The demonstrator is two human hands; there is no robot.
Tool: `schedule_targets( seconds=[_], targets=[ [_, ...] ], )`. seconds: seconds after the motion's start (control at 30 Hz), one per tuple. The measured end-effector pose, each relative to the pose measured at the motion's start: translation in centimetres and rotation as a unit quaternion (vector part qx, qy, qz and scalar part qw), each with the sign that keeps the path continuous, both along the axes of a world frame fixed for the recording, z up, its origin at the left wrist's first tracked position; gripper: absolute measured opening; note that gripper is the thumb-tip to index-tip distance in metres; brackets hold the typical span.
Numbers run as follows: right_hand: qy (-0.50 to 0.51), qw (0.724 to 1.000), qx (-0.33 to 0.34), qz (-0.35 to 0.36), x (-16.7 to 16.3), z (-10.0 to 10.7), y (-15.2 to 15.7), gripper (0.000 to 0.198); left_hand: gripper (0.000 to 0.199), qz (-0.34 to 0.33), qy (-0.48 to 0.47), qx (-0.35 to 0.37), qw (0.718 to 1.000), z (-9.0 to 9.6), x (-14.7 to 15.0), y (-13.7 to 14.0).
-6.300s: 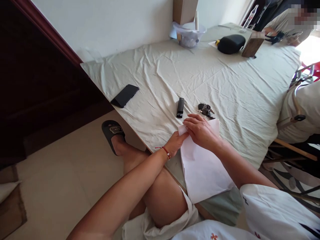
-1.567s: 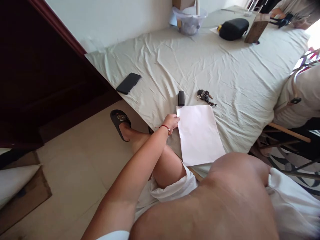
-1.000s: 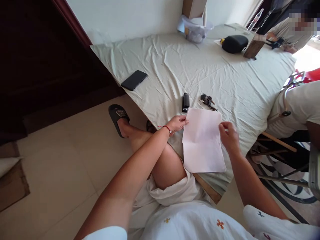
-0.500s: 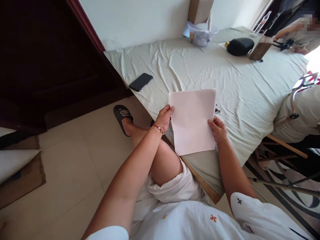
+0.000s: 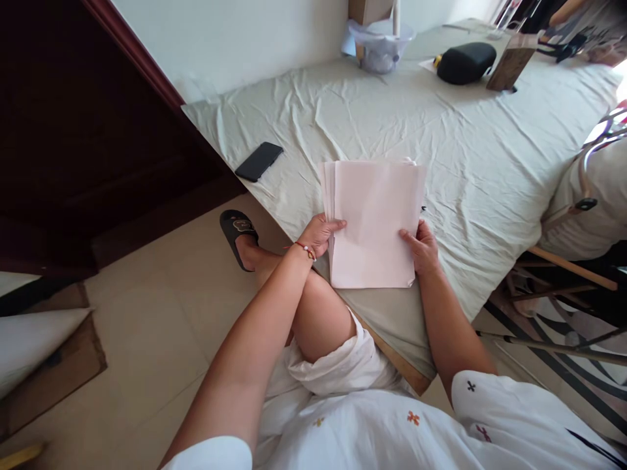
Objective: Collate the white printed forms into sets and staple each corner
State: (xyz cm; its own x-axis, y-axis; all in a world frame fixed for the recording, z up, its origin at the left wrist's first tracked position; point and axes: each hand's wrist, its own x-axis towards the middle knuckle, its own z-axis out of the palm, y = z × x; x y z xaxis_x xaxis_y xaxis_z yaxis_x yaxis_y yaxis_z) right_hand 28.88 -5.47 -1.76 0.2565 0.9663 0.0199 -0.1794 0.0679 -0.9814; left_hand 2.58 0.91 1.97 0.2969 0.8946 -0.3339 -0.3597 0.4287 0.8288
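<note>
Between my two hands is a stack of blank white paper (image 5: 375,228), held above the near edge of the cloth-covered table (image 5: 298,117). Its sheets are fanned a little along the left side and the top. My left hand (image 5: 319,234) grips the left edge, thumb lying on the top sheet and fingers behind. On the opposite edge my right hand (image 5: 422,247) is closed in the same way, its thumb on the front. The fingers beneath the paper are mostly hidden. A small dark thing on the cloth peeks out just past the right edge of the stack.
A black phone (image 5: 259,161) lies near the table's left edge. Toward the wall stand a clear plastic tub (image 5: 381,49), a black case (image 5: 466,63) and a brown block (image 5: 512,65). Another person's arm (image 5: 568,12) shows at the far right, above a chair frame (image 5: 585,189).
The sheets, evenly stacked before, are now fanned at the left and top. Both thumbs lie further in over the paper. The view has shifted slightly.
</note>
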Motion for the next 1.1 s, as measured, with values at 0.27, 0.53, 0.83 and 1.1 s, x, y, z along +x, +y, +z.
schedule_targets(
  seconds=[0.27,0.53,0.83,1.1],
  targets=[
    [0.013,0.999,-0.014,-0.041,-0.1,-0.2,0.2,0.048,0.027,0.099,-0.037,-0.011,0.994,0.2,0.3,0.6],
    [-0.004,0.978,0.036,-0.204,1.8,-0.9,0.8,0.036,0.039,0.081,-0.002,0.01,0.997,-0.4,0.4,0.6],
    [0.109,0.963,0.041,-0.242,3.5,-0.4,1.1,0.038,0.03,0.077,-0.02,0.022,0.997,-0.4,0.5,0.6],
    [0.039,0.986,0.042,-0.159,1.6,-0.3,0.7,0.034,0.043,0.066,-0.039,0.046,0.996,0.2,0.3,0.5]
  ],
)
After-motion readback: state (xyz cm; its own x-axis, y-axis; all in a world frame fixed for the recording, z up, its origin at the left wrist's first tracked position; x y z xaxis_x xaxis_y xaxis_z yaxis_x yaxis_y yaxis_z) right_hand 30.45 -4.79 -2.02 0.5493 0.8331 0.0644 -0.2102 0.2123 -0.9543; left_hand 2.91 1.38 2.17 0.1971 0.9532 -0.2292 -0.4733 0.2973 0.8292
